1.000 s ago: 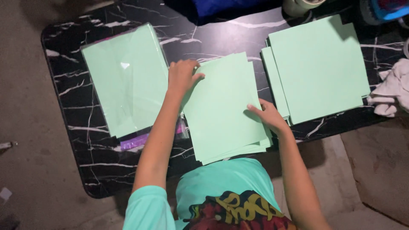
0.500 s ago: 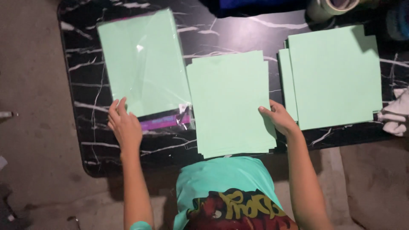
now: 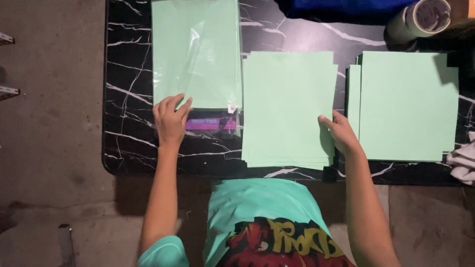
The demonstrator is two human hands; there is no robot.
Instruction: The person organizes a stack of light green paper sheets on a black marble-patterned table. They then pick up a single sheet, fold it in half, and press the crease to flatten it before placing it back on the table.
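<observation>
3 lots of mint-green paper lie before us on the black marble table [image 3: 128,143]. Our left hand [image 3: 170,121] rests open, fingers flat, on the near end of the plastic-wrapped pack [image 3: 195,54]. Our right hand [image 3: 341,132] pinches the right edge of the middle stack [image 3: 284,106]; just right of it lies another stack [image 3: 408,106].
</observation>
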